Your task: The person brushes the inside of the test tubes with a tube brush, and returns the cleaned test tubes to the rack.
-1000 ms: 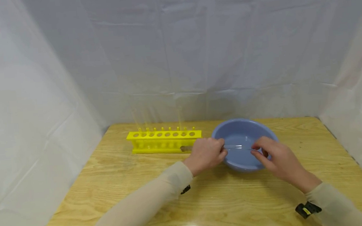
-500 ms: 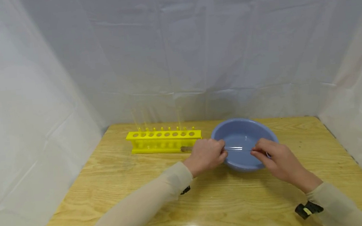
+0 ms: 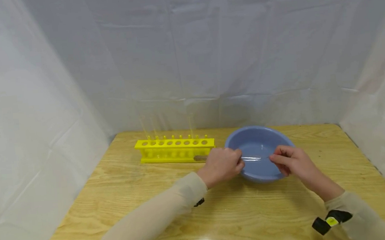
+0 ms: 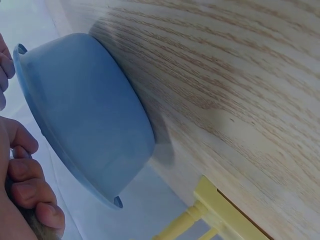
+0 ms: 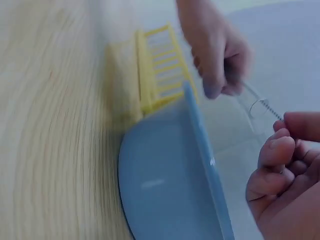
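Note:
My left hand (image 3: 221,166) grips a clear glass test tube (image 3: 251,159), which lies nearly level over the blue basin (image 3: 260,177). Inside the tube is a test tube brush; its dark bristles (image 3: 200,158) show to the left of that fist. From the tube's mouth comes the brush's twisted wire (image 5: 271,109), pinched between the thumb and forefinger of my right hand (image 3: 294,161). In the left wrist view, the curled fingers of the left hand (image 4: 30,187) are seen beside the basin's rim.
A yellow test tube rack (image 3: 174,151) stands left of the basin at the back of the wooden table (image 3: 234,218). Several clear tubes or their faint outlines rise above it. White sheeting (image 3: 198,59) hangs behind and at both sides.
My right hand has turned at the wrist and shifted slightly right, still on the brush wire. My left hand and the tube have moved a touch to the right.

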A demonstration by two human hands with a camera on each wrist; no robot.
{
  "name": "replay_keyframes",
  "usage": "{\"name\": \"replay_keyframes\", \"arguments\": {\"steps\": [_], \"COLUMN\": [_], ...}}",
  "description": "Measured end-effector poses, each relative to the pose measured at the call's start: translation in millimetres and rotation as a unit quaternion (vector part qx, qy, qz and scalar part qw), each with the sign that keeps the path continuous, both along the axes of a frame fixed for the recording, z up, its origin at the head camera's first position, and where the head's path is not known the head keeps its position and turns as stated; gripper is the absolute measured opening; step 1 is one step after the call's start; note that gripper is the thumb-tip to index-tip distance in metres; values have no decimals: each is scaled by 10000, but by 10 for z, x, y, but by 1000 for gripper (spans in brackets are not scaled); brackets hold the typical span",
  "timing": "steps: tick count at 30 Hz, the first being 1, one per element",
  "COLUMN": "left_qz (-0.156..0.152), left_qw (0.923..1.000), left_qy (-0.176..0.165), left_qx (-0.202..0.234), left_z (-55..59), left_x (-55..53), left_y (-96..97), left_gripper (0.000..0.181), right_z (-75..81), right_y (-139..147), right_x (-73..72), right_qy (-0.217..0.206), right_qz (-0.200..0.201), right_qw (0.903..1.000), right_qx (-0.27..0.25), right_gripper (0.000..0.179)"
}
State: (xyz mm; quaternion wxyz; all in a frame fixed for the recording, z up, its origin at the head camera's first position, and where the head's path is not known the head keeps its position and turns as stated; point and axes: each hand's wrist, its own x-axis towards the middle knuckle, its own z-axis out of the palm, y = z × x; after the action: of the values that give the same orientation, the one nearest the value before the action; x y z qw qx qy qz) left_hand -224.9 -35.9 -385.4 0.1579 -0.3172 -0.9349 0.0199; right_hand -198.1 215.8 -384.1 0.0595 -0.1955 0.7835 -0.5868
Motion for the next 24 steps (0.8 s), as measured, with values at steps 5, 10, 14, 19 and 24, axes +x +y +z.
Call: {"name": "replay_keyframes", "arguments": {"steps": [5, 10, 14, 19, 24], "left_qz": [-2, -21, 1, 25, 69], "left_qw": [9999, 9995, 9996, 9999, 9996], "left_qy": [130, 270, 292, 51, -174], "left_qx": [-64, -141, -37, 103, 196], "left_z": [-17, -33, -34, -23, -25], "left_x": [-7, -8, -9, -13, -21], "left_y": [25, 41, 40, 27, 6], "left_gripper": [25, 26, 25, 24, 24], "right_z": [33, 30, -7, -140, -242], "right_y": [14, 25, 3, -20, -16], "right_x": [-30, -31, -6, 17, -44], "right_qy": [-1167, -1887, -1462, 911, 3995], "right_qz": [239, 381, 107, -412, -543], "right_qw": [9903, 9707, 9824, 9950, 9036], "right_qx": [-717, -1442, -1156, -10, 1449], "right_gripper": [35, 35, 35, 14, 13]}}
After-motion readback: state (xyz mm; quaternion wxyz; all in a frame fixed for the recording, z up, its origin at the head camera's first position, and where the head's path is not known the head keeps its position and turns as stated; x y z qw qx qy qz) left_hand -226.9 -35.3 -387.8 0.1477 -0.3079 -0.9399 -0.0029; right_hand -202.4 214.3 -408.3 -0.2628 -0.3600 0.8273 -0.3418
